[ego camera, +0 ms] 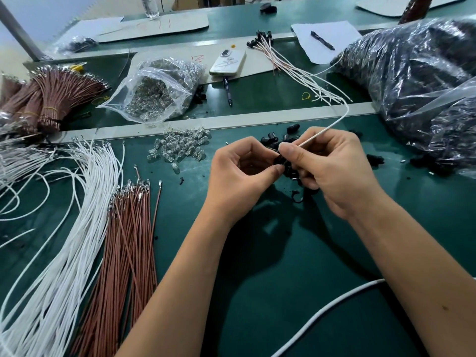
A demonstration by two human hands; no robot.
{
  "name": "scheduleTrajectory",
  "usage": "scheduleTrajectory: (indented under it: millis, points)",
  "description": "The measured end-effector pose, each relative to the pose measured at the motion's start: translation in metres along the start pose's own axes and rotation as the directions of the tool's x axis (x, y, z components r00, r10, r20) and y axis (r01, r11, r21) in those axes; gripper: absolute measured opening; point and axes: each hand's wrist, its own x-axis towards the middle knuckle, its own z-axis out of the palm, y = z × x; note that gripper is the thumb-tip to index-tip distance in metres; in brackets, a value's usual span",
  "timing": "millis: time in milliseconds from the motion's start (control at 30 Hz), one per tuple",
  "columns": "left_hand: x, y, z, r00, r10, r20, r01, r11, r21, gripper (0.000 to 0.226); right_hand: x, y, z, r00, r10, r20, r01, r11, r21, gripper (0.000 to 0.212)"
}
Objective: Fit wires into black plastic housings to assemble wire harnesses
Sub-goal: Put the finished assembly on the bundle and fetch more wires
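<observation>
One white wire (332,124) runs up and right from the right hand (332,171), pinched near its tip, aimed down-left into the black housing (282,162) pinched by the left hand (239,173) above the table (283,279).

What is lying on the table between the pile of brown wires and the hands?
In the head view, mostly bare green table lies between the brown wires and the hands, with only a small black scrap.
</observation>
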Motion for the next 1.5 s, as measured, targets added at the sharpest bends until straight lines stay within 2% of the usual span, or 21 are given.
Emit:
scheduleTrajectory:
  millis: [33,133,200,333,467,533,600,700,867,1067,1333,1433,1500]
  points:
    - [0.000,0.000,0.000,1.000,-0.004,-0.005,0.004,1.000,0.001,0.018,0.000,-0.002,0.001,1.000,-0.001,-0.010,0.001,0.999,0.032,0.019]
    - [0.001,0.001,0.000,1.000,-0.009,0.000,0.009,1.000,-0.006,0.015,0.002,-0.002,-0.002,0.996,-0.040,-0.084,0.049,0.992,0.115,0.024]
    - [0.001,0.001,0.000,1.000,-0.008,0.016,0.008,1.000,0.012,0.016,0.002,0.000,-0.004,0.991,-0.091,-0.098,0.094,0.995,0.033,0.024]
    - [-0.001,0.002,0.000,0.997,-0.013,0.077,0.012,1.000,0.025,0.018,0.001,0.005,-0.002,0.989,-0.149,-0.020,0.143,0.975,-0.168,0.020]
    - [-0.002,0.002,0.001,0.994,-0.025,0.104,0.022,0.999,0.031,0.014,0.003,0.006,-0.005,0.962,-0.271,-0.015,0.245,0.892,-0.379,0.020]
    - [-0.002,0.002,0.003,0.995,-0.032,0.099,0.029,0.999,0.026,0.009,0.002,0.005,-0.005,0.956,-0.295,-0.004,0.266,0.870,-0.416,0.016]
    - [-0.001,0.002,0.002,0.995,-0.043,0.085,0.045,0.999,-0.019,0.008,0.000,0.005,-0.001,0.955,-0.298,0.012,0.279,0.879,-0.388,0.013]
    - [0.001,0.003,-0.001,0.997,-0.068,0.032,0.072,0.987,-0.142,0.006,-0.003,0.001,0.003,0.965,-0.262,0.019,0.259,0.935,-0.241,0.013]
    - [0.003,0.008,-0.005,0.985,-0.161,-0.063,0.122,0.906,-0.405,0.012,-0.008,0.004,0.007,0.955,-0.273,0.114,0.291,0.800,-0.524,0.021]
    - [0.002,0.015,-0.005,0.987,-0.153,-0.048,0.116,0.890,-0.442,0.008,-0.012,0.001,0.012,0.954,-0.274,0.119,0.298,0.828,-0.474,0.023]
    - [0.005,0.017,-0.014,0.982,-0.189,-0.028,0.128,0.757,-0.640,0.003,-0.018,-0.007,0.014,0.905,-0.193,0.380,0.329,0.882,-0.337,0.021]
    - [0.008,0.018,-0.021,0.972,-0.227,-0.057,0.123,0.699,-0.704,0.015,-0.019,-0.010,0.014,0.848,-0.087,0.523,0.299,0.893,-0.336,0.019]
    - [0.009,0.019,-0.027,0.970,-0.236,-0.050,0.118,0.646,-0.754,0.017,-0.020,-0.013,0.013,0.784,-0.001,0.620,0.266,0.904,-0.335,0.019]
